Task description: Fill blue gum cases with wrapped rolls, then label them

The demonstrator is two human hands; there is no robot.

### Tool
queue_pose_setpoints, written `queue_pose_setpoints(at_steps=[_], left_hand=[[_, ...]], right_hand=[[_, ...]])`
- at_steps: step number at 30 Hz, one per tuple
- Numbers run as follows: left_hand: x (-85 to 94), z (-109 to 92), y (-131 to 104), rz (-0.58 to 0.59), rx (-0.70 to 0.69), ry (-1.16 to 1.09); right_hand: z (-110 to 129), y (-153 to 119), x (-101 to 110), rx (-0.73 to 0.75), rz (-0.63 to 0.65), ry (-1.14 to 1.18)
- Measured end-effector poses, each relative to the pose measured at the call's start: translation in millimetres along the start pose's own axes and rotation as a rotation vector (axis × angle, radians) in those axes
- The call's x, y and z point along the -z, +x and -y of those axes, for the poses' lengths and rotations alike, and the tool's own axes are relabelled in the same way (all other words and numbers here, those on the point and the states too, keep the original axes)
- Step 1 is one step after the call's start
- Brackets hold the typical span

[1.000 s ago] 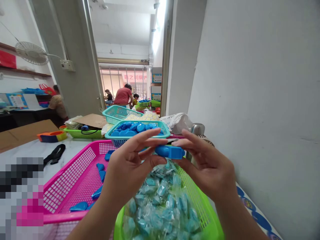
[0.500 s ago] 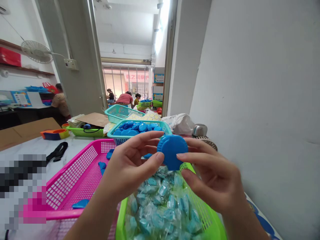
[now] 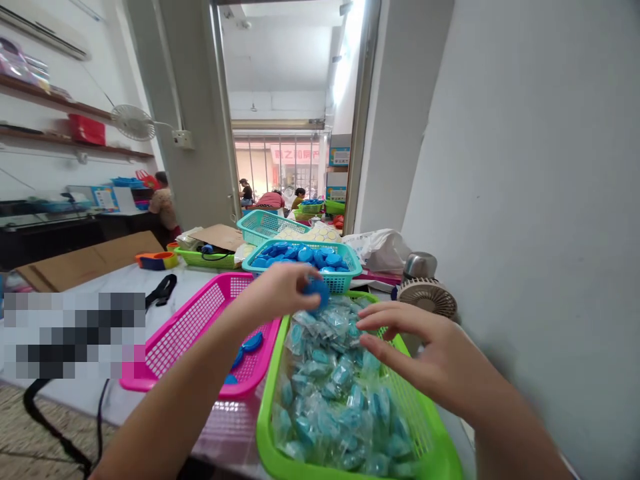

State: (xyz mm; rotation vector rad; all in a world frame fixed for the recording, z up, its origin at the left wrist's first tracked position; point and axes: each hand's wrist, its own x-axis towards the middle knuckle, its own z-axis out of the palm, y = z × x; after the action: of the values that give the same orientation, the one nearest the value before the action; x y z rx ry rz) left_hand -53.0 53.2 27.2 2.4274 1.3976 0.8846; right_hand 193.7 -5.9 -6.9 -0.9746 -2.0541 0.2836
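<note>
Between the thumb and fingers of my left hand [image 3: 287, 290] is a round blue plastic case [image 3: 317, 295], partly covered by the fingers. My right hand [image 3: 417, 353] is apart from it, fingers spread and holding nothing, over the right side of a green basket [image 3: 265, 413]. Heaped in that basket are many clear-wrapped light-blue pieces [image 3: 325, 400]. Left of it, a pink basket [image 3: 150, 347] holds several blue cases [image 3: 253, 343], partly hidden by my left forearm. Behind, a turquoise basket [image 3: 345, 283] is filled with more blue cases [image 3: 305, 253].
A small brown fan [image 3: 427, 298] and a metal-topped container [image 3: 420, 265] stand at the right by the wall. Tape rolls [image 3: 156, 260] and a black strap [image 3: 163, 291] lie on the white table at left. Behind are a second turquoise basket [image 3: 270, 225] and white plastic bags [image 3: 383, 248]. People sit farther back.
My right hand has let go of the blue case and moved away to the right. The left hand keeps the case and has turned over it. The view has shifted left.
</note>
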Motion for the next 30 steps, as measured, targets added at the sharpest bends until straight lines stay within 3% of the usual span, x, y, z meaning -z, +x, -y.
queue_pose_setpoints(at_steps=[2,4,6,8,10,13,17,20,23,30], left_hand=[[15.1,9,29,-0.143,0.026,0.048],[31.1,20,47,-0.212,0.056,0.106],[42.7,37,49,-0.178,0.118,0.165],[43.6,58,36,-0.033,0.212,0.223],[30.8,82,12,0.197,0.317,0.282],[-6.5,114,-24,0.537,0.442,0.353],[-48.3,133,-49,0.67,0.476,0.444],[-53.8,132,-48,0.677,0.471,0.46],[-44.3,126,-44,0.615,0.493,0.429],[-14.4,86,-46,0.207,0.496,0.093]], right_hand=[[1,5,-11,-0.075,0.183,-0.026],[-2,12,-27,-0.15,0.383,-0.098],[-11,18,-44,-0.194,0.525,-0.156],[-23,21,-61,-0.232,0.642,-0.206],[-36,21,-76,-0.296,0.763,-0.275],[-49,18,-96,-0.374,0.893,-0.379],[-50,14,-114,-0.346,0.909,-0.433],[-48,14,-119,-0.305,0.89,-0.431],[-50,15,-122,-0.306,0.878,-0.425],[-49,24,-112,-0.311,0.748,-0.22]])
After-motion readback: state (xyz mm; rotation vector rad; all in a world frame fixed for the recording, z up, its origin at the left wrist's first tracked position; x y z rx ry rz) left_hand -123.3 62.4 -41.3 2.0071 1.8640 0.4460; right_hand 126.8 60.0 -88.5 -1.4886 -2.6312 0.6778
